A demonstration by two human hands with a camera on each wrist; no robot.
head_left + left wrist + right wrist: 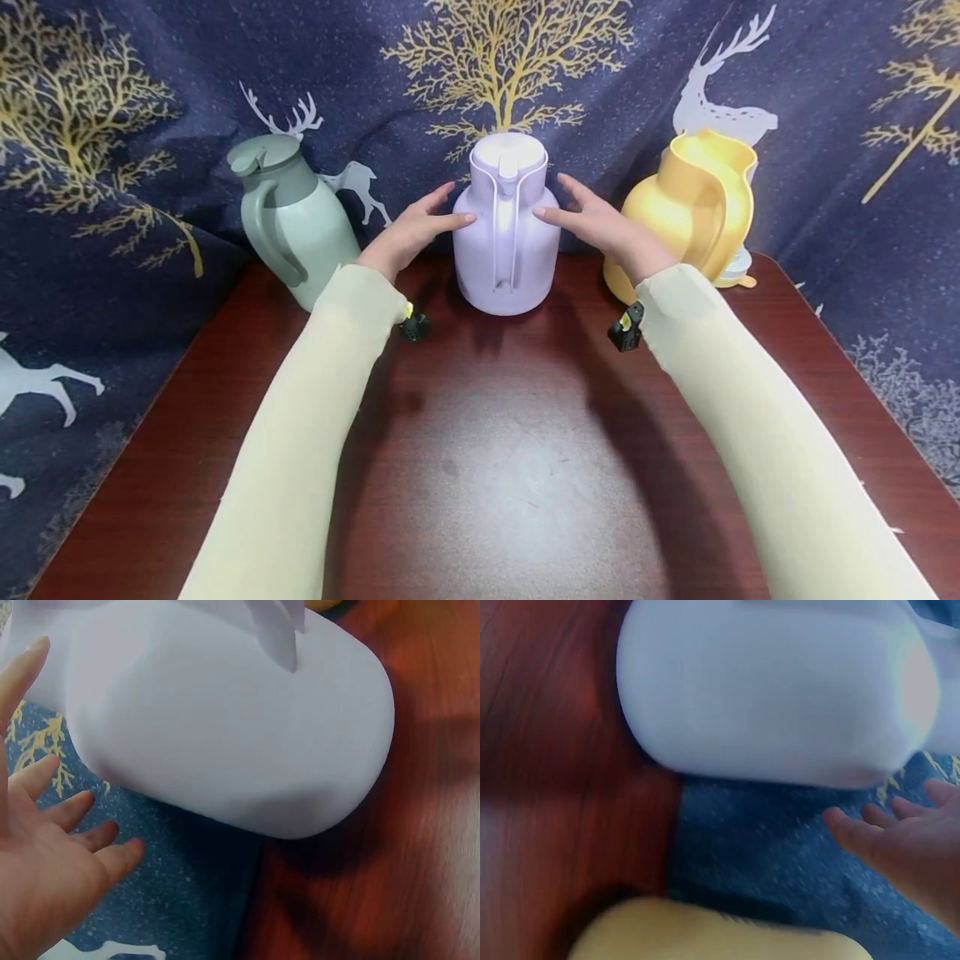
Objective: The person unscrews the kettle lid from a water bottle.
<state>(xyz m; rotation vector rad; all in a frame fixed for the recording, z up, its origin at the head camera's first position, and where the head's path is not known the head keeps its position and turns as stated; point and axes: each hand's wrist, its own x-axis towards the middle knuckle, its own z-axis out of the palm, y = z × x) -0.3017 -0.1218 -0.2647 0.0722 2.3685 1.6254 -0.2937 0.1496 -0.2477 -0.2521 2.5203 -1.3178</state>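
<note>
A lavender thermos jug stands upright at the back middle of the table, its handle facing me and its lid on. My left hand is at its left side with fingers spread, thumb tip overlapping the jug's shoulder in the head view. On the other side my right hand mirrors it, thumb toward the jug's shoulder. In the left wrist view a gap shows between the left fingers and the jug's body. The right wrist view likewise shows the right fingers apart from the jug.
A green thermos jug stands at the back left, close behind the left wrist. At the back right is a yellow jug, partly behind the right forearm, with a pale object beside it. Patterned dark blue cloth hangs behind the wooden table.
</note>
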